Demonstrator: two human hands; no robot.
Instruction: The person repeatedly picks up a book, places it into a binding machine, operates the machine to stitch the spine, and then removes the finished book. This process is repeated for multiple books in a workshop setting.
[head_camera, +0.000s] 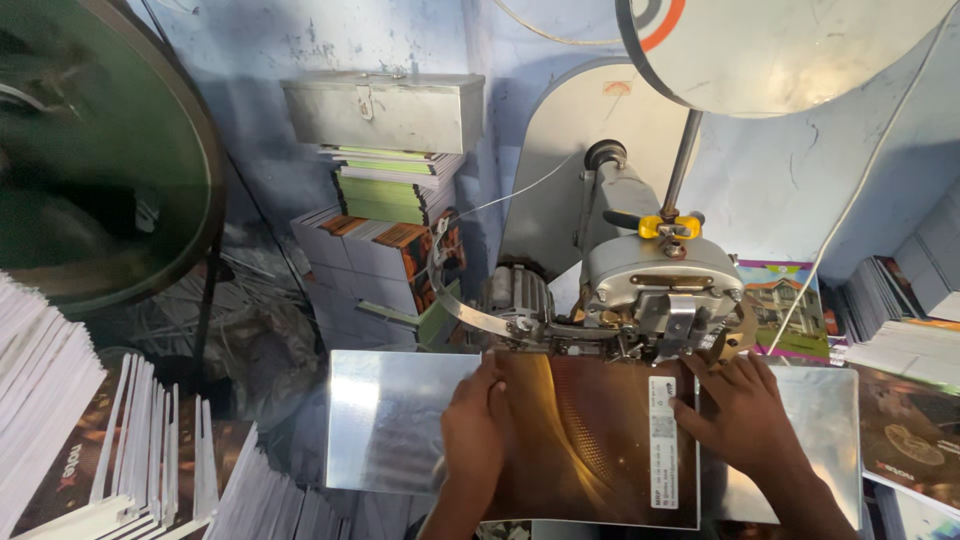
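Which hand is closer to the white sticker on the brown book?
Right. The right hand lies flat on the brown book just beside the white sticker, its fingers at its edge. The left hand presses the book's far left side, well apart.

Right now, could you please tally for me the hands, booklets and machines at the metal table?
Hands: 2, left and right, both flat on the booklet
Booklet: 1, brown
Stitching machine: 1
Metal table: 1
Total: 5
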